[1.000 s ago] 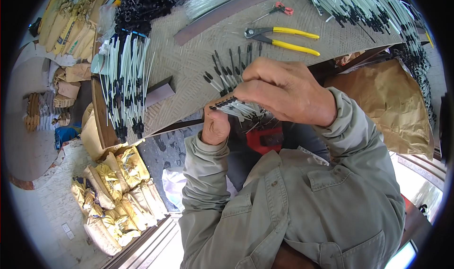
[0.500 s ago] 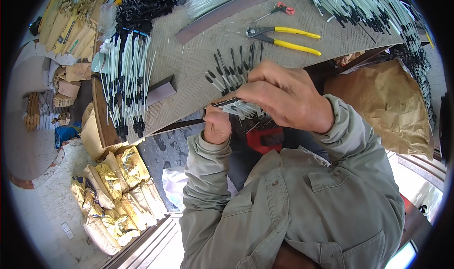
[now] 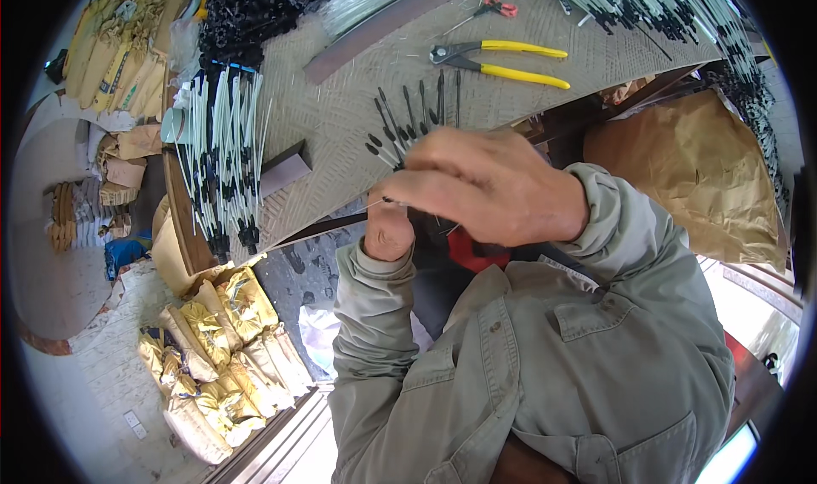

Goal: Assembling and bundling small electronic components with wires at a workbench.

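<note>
A bundle of thin white rods with black tips (image 3: 388, 150) fans out beyond my hands, over the near edge of the table. My left hand (image 3: 390, 231) is closed around the bundle's lower part, mostly hidden behind the other hand. Across it lies my right hand (image 3: 502, 182), fingers bent and pressed together near the left thumb. A thin, pale sliver with a dark bit (image 3: 387, 200) shows at the right fingertips; what they grip is otherwise hidden.
Yellow-handled pincers (image 3: 523, 50) and a red-handled tool (image 3: 500, 6) lie on the table (image 3: 340, 143). More rods (image 3: 223, 126) sit at left, others (image 3: 630, 7) at far right. Black parts (image 3: 255, 7) are heaped behind. Brown paper (image 3: 689, 177) lies right; yellow packages (image 3: 221, 339) lie lower left.
My right hand has moved left and slightly down over my left hand, covering the rod ends that showed between the hands. The view has shifted slightly.
</note>
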Tool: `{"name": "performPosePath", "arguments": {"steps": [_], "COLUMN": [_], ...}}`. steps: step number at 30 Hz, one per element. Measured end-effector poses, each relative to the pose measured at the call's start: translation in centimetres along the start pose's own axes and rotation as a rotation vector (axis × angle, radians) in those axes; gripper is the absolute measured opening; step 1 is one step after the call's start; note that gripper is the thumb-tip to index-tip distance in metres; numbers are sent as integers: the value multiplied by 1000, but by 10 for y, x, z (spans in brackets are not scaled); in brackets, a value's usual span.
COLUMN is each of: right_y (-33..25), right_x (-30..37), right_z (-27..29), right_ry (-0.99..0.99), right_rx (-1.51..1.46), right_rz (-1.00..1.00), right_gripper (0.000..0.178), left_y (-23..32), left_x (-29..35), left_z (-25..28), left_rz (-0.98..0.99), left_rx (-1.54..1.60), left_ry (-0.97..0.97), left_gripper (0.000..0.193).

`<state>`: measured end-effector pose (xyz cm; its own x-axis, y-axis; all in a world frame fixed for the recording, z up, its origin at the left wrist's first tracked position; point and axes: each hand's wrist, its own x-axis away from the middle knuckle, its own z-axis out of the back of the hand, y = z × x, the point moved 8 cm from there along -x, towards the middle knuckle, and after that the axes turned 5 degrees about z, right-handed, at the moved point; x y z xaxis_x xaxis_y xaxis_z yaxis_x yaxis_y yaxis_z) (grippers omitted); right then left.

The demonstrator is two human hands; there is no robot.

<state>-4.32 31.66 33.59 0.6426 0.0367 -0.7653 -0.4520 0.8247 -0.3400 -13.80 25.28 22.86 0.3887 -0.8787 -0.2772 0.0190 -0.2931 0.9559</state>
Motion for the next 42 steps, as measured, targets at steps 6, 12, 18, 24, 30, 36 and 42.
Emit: {"name": "performPosePath", "arguments": {"steps": [6,12,18,24,30,36,42], "right_y": [73,91,121,240,303,284,217], "right_x": [-10,35,-3,-91,-82,-98,-87], "right_z": [9,-97,-91,-81,-107,-100,-39], "right_ry": [95,-509,-487,-455,-470,-431,-74], "right_rx": [-126,94,-103,370,631,720,445], "right_rz": [-136,232,66,-256,-355,-223,-76], "right_gripper": [37,49,37,20,14,11,6], "left_y": [-6,-13,-3,-15,-14,-13,-13], "left_x": [-5,4,-4,0,-7,-5,-15], "left_z": [-15,-15,-8,-4,-11,-9,-9], "left_rz": [152,265,180,378,420,405,484], "left_rx": [-81,8,2,220,169,161,71], "left_ry": [-77,-22,-56,-34,-108,-130,-103], "left_gripper": [28,19,20,25,24,23,19]}}
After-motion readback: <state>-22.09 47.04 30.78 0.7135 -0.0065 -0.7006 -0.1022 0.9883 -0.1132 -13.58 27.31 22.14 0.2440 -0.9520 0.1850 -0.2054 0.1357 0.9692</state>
